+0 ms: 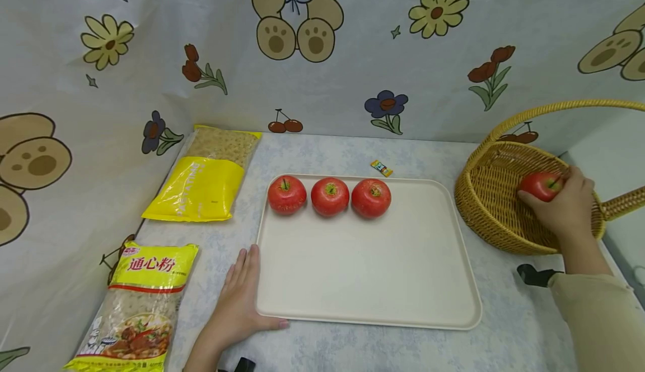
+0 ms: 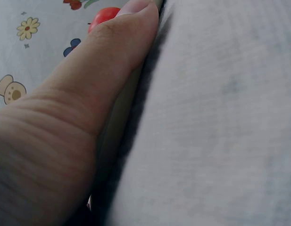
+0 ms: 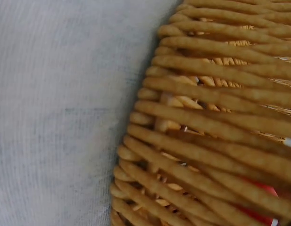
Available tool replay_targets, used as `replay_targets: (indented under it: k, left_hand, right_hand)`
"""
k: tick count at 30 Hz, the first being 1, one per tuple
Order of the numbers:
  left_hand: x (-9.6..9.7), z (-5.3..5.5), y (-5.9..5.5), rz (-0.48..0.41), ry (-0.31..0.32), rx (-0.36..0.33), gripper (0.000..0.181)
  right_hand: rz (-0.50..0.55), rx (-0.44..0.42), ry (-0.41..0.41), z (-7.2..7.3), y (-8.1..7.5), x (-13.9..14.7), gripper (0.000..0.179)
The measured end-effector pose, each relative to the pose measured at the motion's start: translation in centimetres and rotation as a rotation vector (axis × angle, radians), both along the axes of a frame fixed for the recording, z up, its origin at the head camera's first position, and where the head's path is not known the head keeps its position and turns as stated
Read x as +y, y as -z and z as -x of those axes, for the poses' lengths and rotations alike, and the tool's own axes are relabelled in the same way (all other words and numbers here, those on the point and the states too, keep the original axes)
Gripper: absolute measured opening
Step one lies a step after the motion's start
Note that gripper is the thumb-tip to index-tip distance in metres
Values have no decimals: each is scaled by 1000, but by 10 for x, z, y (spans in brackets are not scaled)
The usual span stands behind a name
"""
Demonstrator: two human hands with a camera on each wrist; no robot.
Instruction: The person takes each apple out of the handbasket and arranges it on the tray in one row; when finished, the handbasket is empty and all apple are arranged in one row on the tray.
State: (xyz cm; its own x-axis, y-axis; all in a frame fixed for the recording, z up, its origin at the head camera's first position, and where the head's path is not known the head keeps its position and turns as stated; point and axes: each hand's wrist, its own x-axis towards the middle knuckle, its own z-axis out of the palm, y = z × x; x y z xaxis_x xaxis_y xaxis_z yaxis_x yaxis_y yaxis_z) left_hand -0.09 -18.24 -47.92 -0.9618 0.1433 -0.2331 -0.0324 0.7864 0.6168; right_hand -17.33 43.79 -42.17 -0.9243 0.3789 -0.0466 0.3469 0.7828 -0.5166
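In the head view my right hand [image 1: 571, 204] grips a red apple [image 1: 541, 186] inside the wicker basket [image 1: 496, 193], thumb on one side and fingers on the other. Only a bit of red [image 3: 261, 202] shows through the weave in the right wrist view. At the near left corner of the white tray [image 1: 368, 271] rests my left hand [image 1: 239, 299], its fingers straight along the left edge and its thumb by the front edge. Three red apples, a left one [image 1: 286, 195], a middle one [image 1: 330, 196] and a right one [image 1: 371, 198], sit in a row along the tray's far side.
On the left lie a yellow bag of pasta [image 1: 201, 187] and, nearer, a second pasta bag [image 1: 138, 305]. A small wrapped candy [image 1: 381, 168] lies behind the tray. The basket's tall handle [image 1: 569, 105] arches over it. A patterned cloth [image 1: 327, 92] hangs at the back.
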Motion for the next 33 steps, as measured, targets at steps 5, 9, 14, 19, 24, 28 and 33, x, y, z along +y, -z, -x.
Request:
replay_targets:
  k: [5,9,14,19,24,28,33]
  left_hand:
    - [0,0,0,-2,0,-6,162]
    - [0,0,-1,-2,2,-7,162]
    - [1,-1,-2,-3,2,-18,162]
    - [1,0,-2,5,3,-20,161]
    - [1,0,-2,7,5,-24,160]
    - [1,1,-2,10,6,-28,160]
    - [1,1,-3,8,4,-24,160]
  right_hand:
    - [-12,-7,-9,0,-1,-1,108]
    - [-15,-19,-18,-2,-2,-1,107]
    - [-13,-19,-43,-3,-1,-1,101]
    - [-28,-24,-81,-2,2,-1,98]
    - [-10,-17,-142,0,5,-2,99]
    - [-33,-2,-154,1,6,-3,98]
    - [-56,8,-154,2,5,-4,101]
